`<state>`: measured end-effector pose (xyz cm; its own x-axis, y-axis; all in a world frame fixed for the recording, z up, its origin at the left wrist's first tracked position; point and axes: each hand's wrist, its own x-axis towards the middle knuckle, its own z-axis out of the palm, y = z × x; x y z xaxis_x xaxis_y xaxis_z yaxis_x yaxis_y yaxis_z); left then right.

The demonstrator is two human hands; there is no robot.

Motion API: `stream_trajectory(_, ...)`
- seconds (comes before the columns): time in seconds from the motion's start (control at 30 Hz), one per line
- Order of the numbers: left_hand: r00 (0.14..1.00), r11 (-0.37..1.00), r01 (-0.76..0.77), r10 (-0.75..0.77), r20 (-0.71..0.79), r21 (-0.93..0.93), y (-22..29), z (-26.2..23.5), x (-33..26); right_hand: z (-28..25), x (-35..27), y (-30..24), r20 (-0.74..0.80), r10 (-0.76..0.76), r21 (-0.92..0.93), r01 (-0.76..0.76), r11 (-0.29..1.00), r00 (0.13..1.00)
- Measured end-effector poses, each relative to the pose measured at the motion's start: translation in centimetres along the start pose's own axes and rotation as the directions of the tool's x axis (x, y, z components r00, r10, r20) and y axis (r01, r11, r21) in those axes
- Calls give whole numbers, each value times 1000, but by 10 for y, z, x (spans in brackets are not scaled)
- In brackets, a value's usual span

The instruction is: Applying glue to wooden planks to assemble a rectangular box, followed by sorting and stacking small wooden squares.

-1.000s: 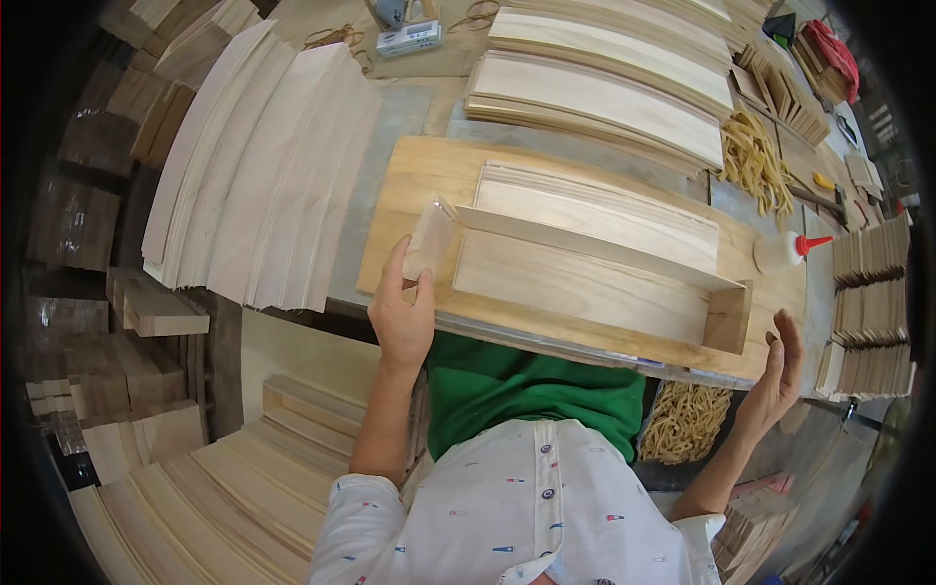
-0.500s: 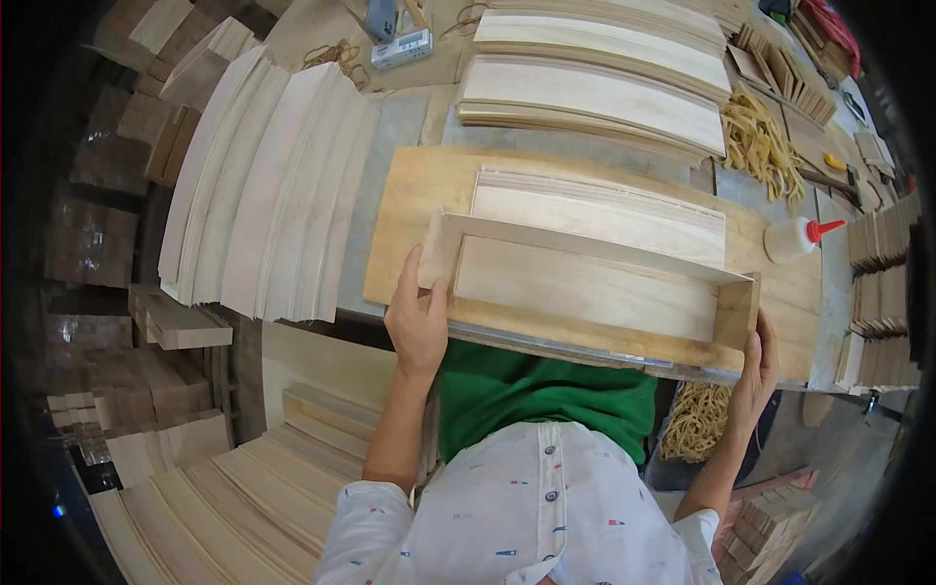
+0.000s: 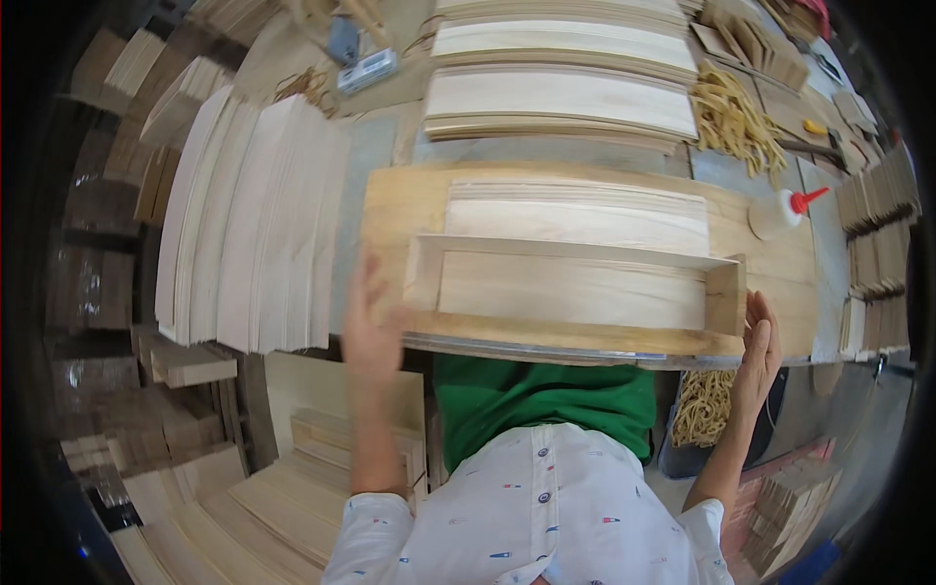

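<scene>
Framing: the head view is looking down on a shallow open wooden box frame (image 3: 575, 292) lying on a pale wooden work board (image 3: 390, 210) at the near edge of the bench (image 3: 375, 146).
Left hand: the left hand (image 3: 373, 327) is blurring with motion just beside the frame's left end wall, fingers spread wide and holding nothing; whether it is touching the wood I cannot tell.
Right hand: the right hand (image 3: 759, 349) is standing open and flat, fingers together, at the frame's right end wall, touching or nearly so, gripping nothing.
Change: a second ago the left hand was holding a small end piece up at the frame's left corner while the right hand was hanging clear of the board; half a second ago both hands were pressing on the two ends. Now that end piece is sitting in place and the left hand is coming away.
Meaning: the left end is probably seated, and the frame is standing closed on all four sides.
Around: a loose thin slat (image 3: 577, 216) is lying on the board behind the frame; a glue bottle with a red tip (image 3: 780, 210) is resting at the board's far right corner; a fanned stack of thin wooden sheets (image 3: 253, 224) is filling the bench's left side; rubber bands (image 3: 731, 122) are heaped toward the far right.
</scene>
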<state>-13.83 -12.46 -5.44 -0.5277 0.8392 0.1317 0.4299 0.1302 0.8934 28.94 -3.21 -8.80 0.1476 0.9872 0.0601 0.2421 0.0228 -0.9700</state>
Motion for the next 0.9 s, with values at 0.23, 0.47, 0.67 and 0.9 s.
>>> stream_trajectory(0.23, 643, 744, -576, 155, 750, 340, 43, 81, 142, -18, -1, -1, -95, -46, 4, 47, 999, 994)
stream_trajectory(0.47, 524, 570, -657, -125, 842, 494, 27, 155, 159, -44, -17, 0, -202, -10, -45, 1, 999, 979)
stream_trajectory(0.67, 507, 642, -598, -161, 847, 480, 36, 155, 164, -50, -19, -7, -250, -30, -47, 19, 999, 968)
stream_trajectory(0.9, 590, 834, -482, 84, 803, 267, 52, 122, 189, -47, -22, -24, -258, -86, 19, 94, 995, 962)
